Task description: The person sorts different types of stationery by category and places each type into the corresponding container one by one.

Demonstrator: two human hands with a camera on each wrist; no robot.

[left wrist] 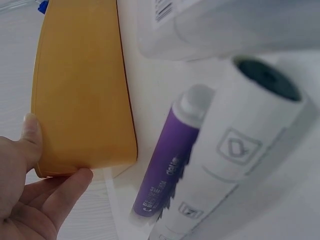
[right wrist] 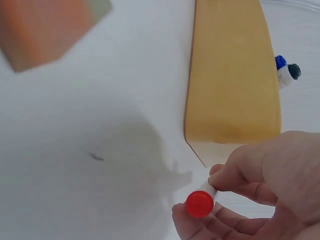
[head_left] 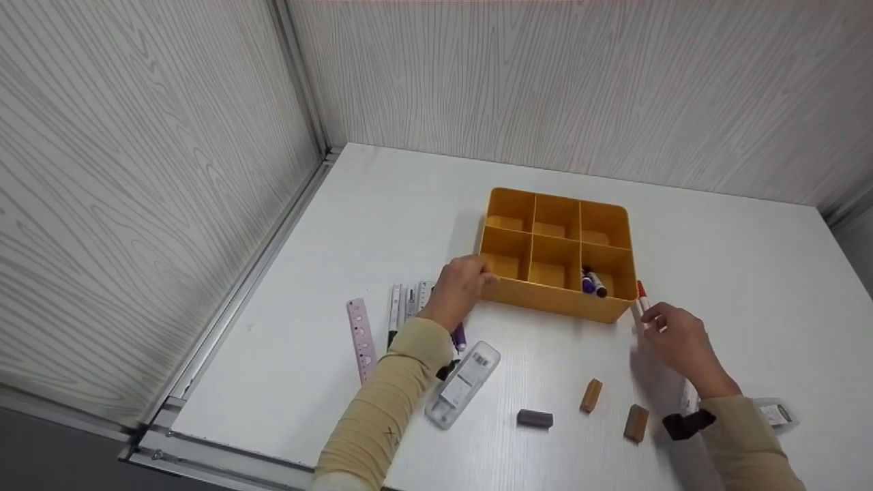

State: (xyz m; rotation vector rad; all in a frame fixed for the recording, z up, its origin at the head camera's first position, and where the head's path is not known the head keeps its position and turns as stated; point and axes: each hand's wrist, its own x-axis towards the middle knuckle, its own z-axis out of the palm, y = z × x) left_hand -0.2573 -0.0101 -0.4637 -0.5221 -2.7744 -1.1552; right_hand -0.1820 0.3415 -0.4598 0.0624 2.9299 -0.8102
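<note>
White tbl (head_left: 395, 204): 2 hands (head_left: 460, 290) (head_left: 682, 337) w/ 1 yel. box (head_left: 545, 300), 1 red-capped mkr (right wrist: 202, 202)

The box (head_left: 552, 301) is yellow-orange, one marker (right wrist: 200, 204) red and white.

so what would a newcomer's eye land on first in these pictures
The orange-yellow, six-compartment box on the white table stands out first, with slim blue- and dark-ended markers in its near right compartment. The left hand holds its near left corner. By its right side, the right hand pinches a slim red-and-white marker.
</note>
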